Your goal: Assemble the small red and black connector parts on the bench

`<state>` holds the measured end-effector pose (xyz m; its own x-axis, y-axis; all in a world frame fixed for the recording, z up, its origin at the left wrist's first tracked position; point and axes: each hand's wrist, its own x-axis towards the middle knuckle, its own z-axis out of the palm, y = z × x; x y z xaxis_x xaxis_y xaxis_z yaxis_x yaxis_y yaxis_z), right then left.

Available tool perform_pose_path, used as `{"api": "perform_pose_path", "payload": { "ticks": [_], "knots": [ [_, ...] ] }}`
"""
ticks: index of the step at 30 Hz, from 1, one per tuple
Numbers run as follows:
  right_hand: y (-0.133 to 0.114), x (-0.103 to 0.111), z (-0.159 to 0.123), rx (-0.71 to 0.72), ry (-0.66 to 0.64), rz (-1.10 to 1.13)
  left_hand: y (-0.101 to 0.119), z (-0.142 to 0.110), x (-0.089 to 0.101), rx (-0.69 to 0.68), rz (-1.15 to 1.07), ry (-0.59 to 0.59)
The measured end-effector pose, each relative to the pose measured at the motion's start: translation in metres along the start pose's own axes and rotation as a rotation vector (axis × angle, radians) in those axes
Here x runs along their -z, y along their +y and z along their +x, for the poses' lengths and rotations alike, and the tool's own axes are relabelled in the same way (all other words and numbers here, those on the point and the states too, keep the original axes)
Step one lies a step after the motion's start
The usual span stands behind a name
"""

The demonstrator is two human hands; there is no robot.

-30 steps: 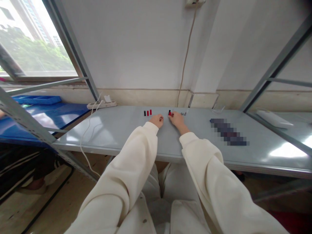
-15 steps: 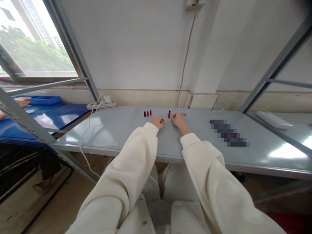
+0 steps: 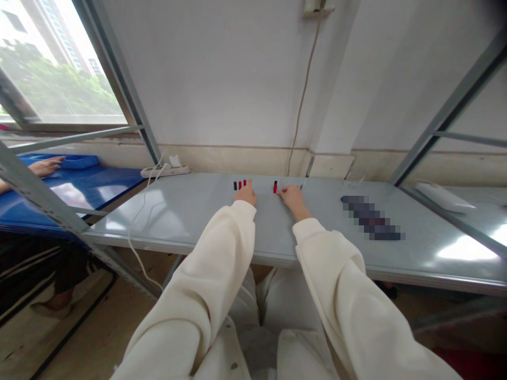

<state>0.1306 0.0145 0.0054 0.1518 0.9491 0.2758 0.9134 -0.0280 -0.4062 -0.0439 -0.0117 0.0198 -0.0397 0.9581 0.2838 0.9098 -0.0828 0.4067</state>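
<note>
L hand (image 3: 245,194) curled, fingers right at row of small blk/red upright pcs (image 3: 240,184); can't tell if gripping any. R hand (image 3: 292,196) loosely open, nothing visibly held, just right of lone red pc (image 3: 274,187). All on grey metal table (image 3: 178,221); tiny metal bits (image 3: 301,186) just past R fingers.

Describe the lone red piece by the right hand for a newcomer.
On the grey metal shelf, find the right hand. Just left of it stands a small dark-topped red piece, alone, apart from the black-and-red row by the left hand.
</note>
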Motion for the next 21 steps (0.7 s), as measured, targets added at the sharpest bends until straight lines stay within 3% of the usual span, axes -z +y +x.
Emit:
{"api": "perform_pose_path", "payload": {
  "ticks": [15, 21],
  "knots": [
    [-0.008, 0.017, -0.015, -0.036, -0.074, -0.15, -0.004, 0.005, -0.002, 0.101, 0.006, 0.05],
    [-0.02, 0.028, -0.03, -0.008, -0.089, -0.122, -0.006, 0.01, -0.005, 0.069, -0.184, 0.08]
  ]
}}
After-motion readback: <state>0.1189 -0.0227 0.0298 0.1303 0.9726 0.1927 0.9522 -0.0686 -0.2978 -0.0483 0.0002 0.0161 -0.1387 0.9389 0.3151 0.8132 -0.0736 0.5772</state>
